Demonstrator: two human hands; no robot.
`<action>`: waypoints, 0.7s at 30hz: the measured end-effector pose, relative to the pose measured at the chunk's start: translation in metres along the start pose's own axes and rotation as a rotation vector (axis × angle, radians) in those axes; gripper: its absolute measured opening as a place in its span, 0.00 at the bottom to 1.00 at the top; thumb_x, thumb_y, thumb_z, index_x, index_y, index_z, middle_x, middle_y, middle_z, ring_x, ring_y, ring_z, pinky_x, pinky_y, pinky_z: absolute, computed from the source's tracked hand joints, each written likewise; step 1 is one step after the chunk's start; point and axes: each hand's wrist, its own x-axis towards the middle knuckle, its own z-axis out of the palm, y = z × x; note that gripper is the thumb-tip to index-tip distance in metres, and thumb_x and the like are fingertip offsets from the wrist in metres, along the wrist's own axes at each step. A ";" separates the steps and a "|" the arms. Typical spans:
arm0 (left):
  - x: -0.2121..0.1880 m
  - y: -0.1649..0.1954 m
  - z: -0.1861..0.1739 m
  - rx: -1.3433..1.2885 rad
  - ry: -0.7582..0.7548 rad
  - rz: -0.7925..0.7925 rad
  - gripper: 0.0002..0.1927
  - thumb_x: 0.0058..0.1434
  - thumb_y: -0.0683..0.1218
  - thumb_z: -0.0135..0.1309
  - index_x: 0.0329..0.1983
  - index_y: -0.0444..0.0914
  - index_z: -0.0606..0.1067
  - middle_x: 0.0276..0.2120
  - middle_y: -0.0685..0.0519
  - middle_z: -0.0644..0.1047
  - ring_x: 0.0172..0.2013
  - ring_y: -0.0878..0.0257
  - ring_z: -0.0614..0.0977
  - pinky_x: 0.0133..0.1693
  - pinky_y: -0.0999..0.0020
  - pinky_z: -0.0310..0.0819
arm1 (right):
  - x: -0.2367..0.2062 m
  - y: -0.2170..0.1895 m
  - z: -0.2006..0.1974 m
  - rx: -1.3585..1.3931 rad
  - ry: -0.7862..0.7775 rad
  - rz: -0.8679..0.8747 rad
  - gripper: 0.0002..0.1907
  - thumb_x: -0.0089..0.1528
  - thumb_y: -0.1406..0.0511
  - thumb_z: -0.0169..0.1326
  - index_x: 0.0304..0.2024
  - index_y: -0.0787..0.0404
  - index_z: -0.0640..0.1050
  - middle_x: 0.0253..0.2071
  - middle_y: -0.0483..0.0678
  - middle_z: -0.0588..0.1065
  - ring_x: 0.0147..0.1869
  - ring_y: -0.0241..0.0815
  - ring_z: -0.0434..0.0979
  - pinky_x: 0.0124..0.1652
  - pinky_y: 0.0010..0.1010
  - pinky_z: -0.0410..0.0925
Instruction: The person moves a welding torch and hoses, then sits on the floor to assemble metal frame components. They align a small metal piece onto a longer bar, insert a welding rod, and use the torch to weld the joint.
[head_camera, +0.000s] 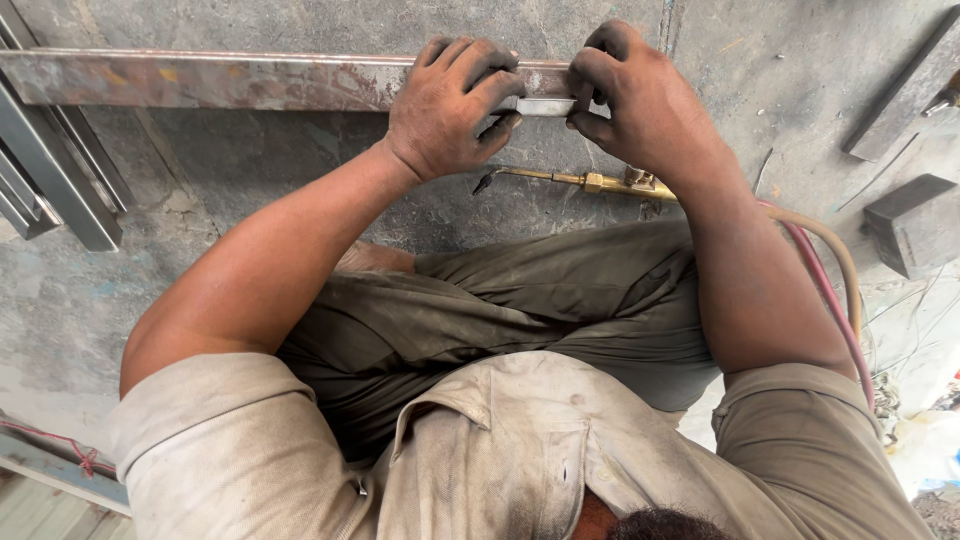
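A long rusty metal bar (200, 80) lies across the concrete floor in front of me. My left hand (450, 105) rests on the bar's right end and pinches a small flat shiny metal piece (545, 105). My right hand (640, 95) grips the other end of that same piece against the bar. Both hands are black with grime. Just below the hands lies a brass cutting torch (580, 180), nozzle pointing left, untouched by either hand.
Red and tan hoses (835, 280) run from the torch past my right arm. Grey steel sections (50, 170) lie at the left. Dark metal blocks (915, 220) and a flat bar (905, 90) sit at the right. My crossed legs fill the middle.
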 end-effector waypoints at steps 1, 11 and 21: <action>0.000 0.000 0.001 0.002 0.001 -0.003 0.18 0.62 0.51 0.68 0.52 0.45 0.75 0.53 0.54 0.73 0.55 0.58 0.76 0.58 0.55 0.68 | 0.000 0.001 0.000 0.007 -0.001 0.004 0.17 0.57 0.69 0.70 0.43 0.65 0.77 0.48 0.53 0.73 0.45 0.48 0.80 0.44 0.39 0.74; -0.005 -0.001 0.011 0.039 0.001 0.036 0.19 0.66 0.53 0.68 0.54 0.46 0.75 0.55 0.53 0.73 0.56 0.57 0.76 0.59 0.53 0.68 | -0.004 0.013 0.011 -0.046 -0.015 0.038 0.18 0.57 0.68 0.70 0.45 0.66 0.78 0.50 0.53 0.73 0.45 0.47 0.80 0.44 0.38 0.75; -0.009 -0.002 0.012 0.093 -0.013 0.059 0.19 0.67 0.54 0.68 0.56 0.45 0.77 0.58 0.51 0.73 0.57 0.56 0.76 0.60 0.53 0.67 | -0.003 0.010 0.013 -0.059 -0.028 0.045 0.14 0.58 0.69 0.68 0.42 0.65 0.77 0.51 0.53 0.73 0.46 0.49 0.80 0.45 0.39 0.75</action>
